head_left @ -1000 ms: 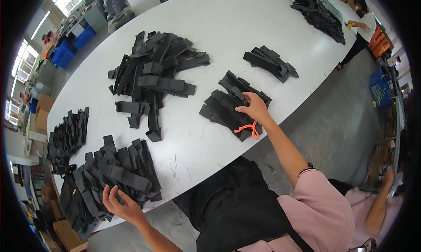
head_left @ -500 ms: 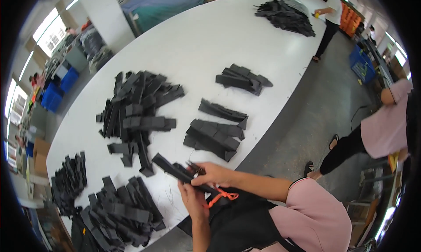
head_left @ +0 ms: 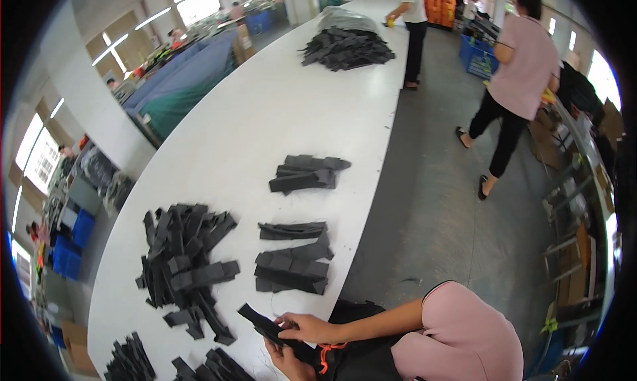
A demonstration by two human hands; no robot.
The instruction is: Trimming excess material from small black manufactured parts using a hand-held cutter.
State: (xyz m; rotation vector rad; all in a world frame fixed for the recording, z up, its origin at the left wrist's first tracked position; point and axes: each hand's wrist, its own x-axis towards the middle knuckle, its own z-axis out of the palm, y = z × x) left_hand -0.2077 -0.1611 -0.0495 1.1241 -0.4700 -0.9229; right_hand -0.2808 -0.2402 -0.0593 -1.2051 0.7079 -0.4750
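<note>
Low in the head view, at the table's near edge, my left hand is closed around the lower part of a black fabric strip. The strip's free end sticks out up and to the left over the white table. My right hand is closed, its fingertips against the strip. Thread snips showed in this hand a moment ago; now its fingers mostly hide them. An orange cord hangs below the right hand. Just beyond my hands lies a small stack of black strips.
A large loose heap of black strips lies left on the white table. Another small stack lies farther off, and a big pile at the far end. One person walks in the right aisle; another stands at the far table edge.
My view has lifted toward the far end, so hands and piles sit lower. The right hand's fingers have closed in on the strip, covering the snips. The person in the aisle has walked farther away.
</note>
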